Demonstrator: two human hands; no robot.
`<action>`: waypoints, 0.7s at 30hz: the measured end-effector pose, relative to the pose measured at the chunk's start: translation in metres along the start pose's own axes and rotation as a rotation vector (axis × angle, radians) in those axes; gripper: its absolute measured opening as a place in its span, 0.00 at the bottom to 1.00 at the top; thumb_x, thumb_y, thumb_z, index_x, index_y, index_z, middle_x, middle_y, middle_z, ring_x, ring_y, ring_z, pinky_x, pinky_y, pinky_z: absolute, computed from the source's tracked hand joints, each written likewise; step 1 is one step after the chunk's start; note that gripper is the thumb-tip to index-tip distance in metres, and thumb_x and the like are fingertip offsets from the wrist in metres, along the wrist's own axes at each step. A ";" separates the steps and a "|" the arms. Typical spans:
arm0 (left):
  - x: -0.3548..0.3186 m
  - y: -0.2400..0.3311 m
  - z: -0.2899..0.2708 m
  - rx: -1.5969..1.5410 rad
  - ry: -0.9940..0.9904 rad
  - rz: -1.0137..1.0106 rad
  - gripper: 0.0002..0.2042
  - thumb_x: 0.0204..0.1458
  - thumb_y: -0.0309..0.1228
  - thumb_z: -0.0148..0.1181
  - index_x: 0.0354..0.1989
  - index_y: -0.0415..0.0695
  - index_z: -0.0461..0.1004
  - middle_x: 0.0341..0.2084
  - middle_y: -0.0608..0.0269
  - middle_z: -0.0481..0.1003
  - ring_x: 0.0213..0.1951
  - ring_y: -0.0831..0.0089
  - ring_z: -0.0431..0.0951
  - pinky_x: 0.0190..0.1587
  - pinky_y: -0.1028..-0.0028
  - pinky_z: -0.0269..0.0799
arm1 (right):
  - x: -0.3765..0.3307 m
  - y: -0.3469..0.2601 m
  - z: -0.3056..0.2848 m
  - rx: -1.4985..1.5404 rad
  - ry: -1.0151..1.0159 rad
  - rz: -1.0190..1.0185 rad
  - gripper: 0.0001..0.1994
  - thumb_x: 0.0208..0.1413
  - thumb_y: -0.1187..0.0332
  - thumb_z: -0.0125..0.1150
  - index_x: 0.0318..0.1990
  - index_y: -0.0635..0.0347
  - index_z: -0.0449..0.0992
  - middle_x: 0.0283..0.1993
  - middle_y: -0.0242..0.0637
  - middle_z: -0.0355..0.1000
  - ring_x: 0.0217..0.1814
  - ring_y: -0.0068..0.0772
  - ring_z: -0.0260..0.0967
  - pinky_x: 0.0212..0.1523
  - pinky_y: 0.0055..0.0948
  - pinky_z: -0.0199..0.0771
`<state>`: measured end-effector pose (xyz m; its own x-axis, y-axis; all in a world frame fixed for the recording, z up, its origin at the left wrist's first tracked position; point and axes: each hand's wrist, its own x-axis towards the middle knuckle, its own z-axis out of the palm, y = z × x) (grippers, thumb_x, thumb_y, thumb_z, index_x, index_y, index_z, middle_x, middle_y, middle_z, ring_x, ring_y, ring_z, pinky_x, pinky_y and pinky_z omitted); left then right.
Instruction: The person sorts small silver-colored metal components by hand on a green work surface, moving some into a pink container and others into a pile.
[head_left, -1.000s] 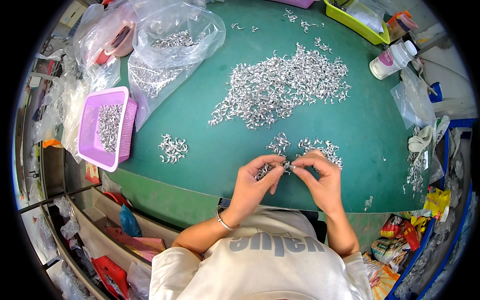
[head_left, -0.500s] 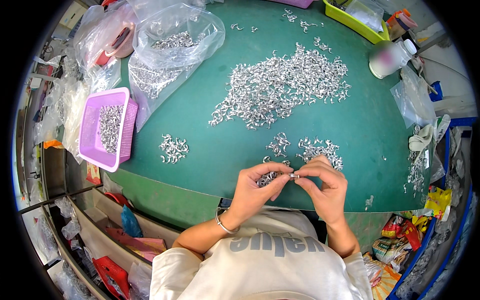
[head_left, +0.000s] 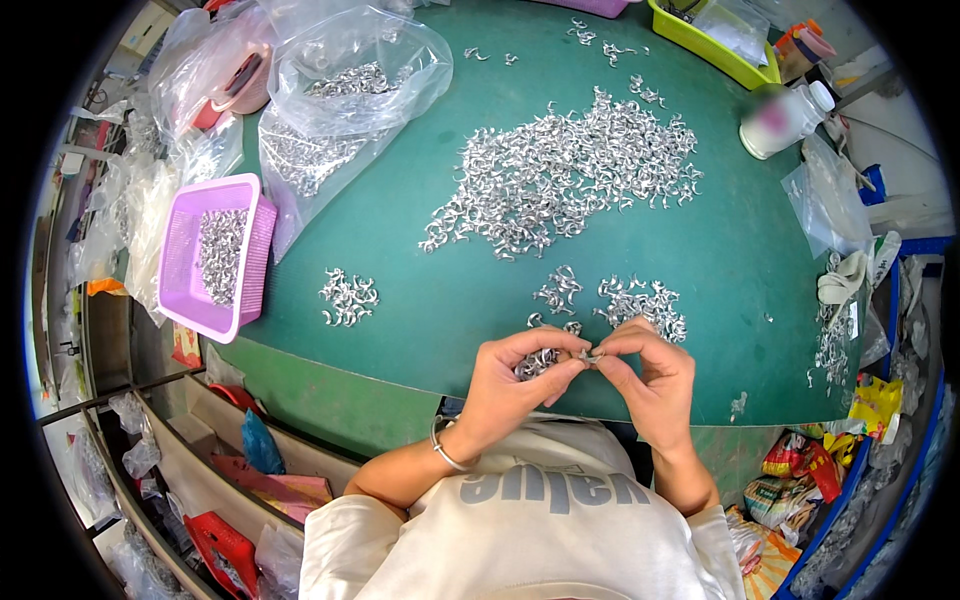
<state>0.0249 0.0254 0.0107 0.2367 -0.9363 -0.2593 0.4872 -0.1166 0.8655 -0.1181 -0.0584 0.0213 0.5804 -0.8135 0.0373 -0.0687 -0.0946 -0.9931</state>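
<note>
Near the front edge of the green table, my left hand (head_left: 507, 382) cups several small curved silver metal pieces (head_left: 538, 363) in its palm. Its thumb and forefinger pinch one small silver metal piece (head_left: 589, 356) from the left. From the right, thumb and forefinger of my right hand (head_left: 652, 380) close on the same piece, so the fingertips almost meet. The fingers hide much of it. Just beyond my hands lie small piles of like pieces (head_left: 558, 290), with another pile (head_left: 645, 305) behind my right hand.
A large heap of silver pieces (head_left: 565, 175) spreads over the green table (head_left: 400, 215). At left stand a purple basket (head_left: 252, 262) and a clear bag (head_left: 420, 75), both with such pieces. A smaller pile (head_left: 348, 298) lies nearby. A white bottle (head_left: 783, 122) and a yellow-green tray (head_left: 722, 55) stand far right.
The pinched metal piece has turned slightly between my fingertips. My right fingers have moved a little closer to the left ones; the piles look the same.
</note>
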 end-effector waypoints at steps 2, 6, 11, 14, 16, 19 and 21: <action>-0.001 0.000 0.000 -0.011 0.014 0.006 0.06 0.49 0.17 0.55 0.34 0.35 0.74 0.27 0.61 0.74 0.19 0.83 0.66 0.19 0.83 0.58 | -0.002 0.001 0.001 0.066 -0.025 0.054 0.02 0.46 0.79 0.62 0.29 0.65 0.76 0.28 0.36 0.73 0.32 0.27 0.67 0.36 0.25 0.65; -0.001 0.002 -0.001 -0.056 -0.005 -0.062 0.04 0.49 0.20 0.56 0.34 0.35 0.73 0.27 0.61 0.73 0.19 0.84 0.64 0.19 0.84 0.57 | -0.004 0.005 0.001 0.211 -0.058 0.159 0.01 0.49 0.78 0.59 0.30 0.66 0.76 0.28 0.34 0.72 0.32 0.24 0.66 0.36 0.22 0.64; 0.001 0.000 -0.005 -0.367 -0.024 -0.220 0.06 0.51 0.24 0.56 0.36 0.36 0.72 0.26 0.64 0.69 0.21 0.84 0.61 0.20 0.85 0.55 | 0.001 0.007 -0.010 0.115 -0.069 0.195 0.02 0.50 0.78 0.57 0.31 0.66 0.76 0.29 0.33 0.72 0.32 0.22 0.65 0.36 0.21 0.64; 0.000 0.002 -0.005 -0.259 -0.029 -0.215 0.08 0.51 0.28 0.54 0.36 0.36 0.70 0.26 0.62 0.68 0.24 0.82 0.61 0.22 0.83 0.55 | 0.006 0.008 -0.018 -0.157 0.022 0.118 0.03 0.48 0.80 0.58 0.31 0.65 0.76 0.27 0.35 0.72 0.30 0.25 0.65 0.34 0.23 0.64; 0.002 0.001 -0.006 -0.377 -0.041 -0.181 0.09 0.51 0.31 0.53 0.33 0.37 0.68 0.26 0.61 0.67 0.25 0.80 0.61 0.22 0.82 0.56 | 0.011 0.010 -0.021 -0.442 0.044 -0.019 0.06 0.43 0.80 0.60 0.32 0.65 0.75 0.29 0.36 0.71 0.32 0.34 0.65 0.36 0.28 0.65; 0.007 -0.005 -0.016 -0.527 -0.135 -0.121 0.09 0.52 0.34 0.50 0.32 0.39 0.67 0.31 0.59 0.68 0.29 0.77 0.64 0.25 0.79 0.60 | 0.017 0.023 -0.022 -0.698 0.050 -0.153 0.09 0.41 0.78 0.63 0.33 0.63 0.75 0.36 0.36 0.69 0.40 0.39 0.64 0.41 0.32 0.63; 0.008 -0.006 -0.017 -0.543 -0.118 -0.109 0.10 0.52 0.35 0.49 0.31 0.39 0.66 0.30 0.58 0.67 0.29 0.76 0.64 0.25 0.78 0.61 | 0.019 0.028 -0.014 -0.870 0.002 -0.178 0.09 0.40 0.77 0.63 0.33 0.62 0.75 0.40 0.36 0.68 0.44 0.40 0.62 0.44 0.35 0.60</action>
<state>0.0382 0.0244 -0.0033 0.0804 -0.9627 -0.2582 0.8735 -0.0568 0.4836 -0.1208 -0.0844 -0.0041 0.6398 -0.7461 0.1840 -0.5704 -0.6216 -0.5369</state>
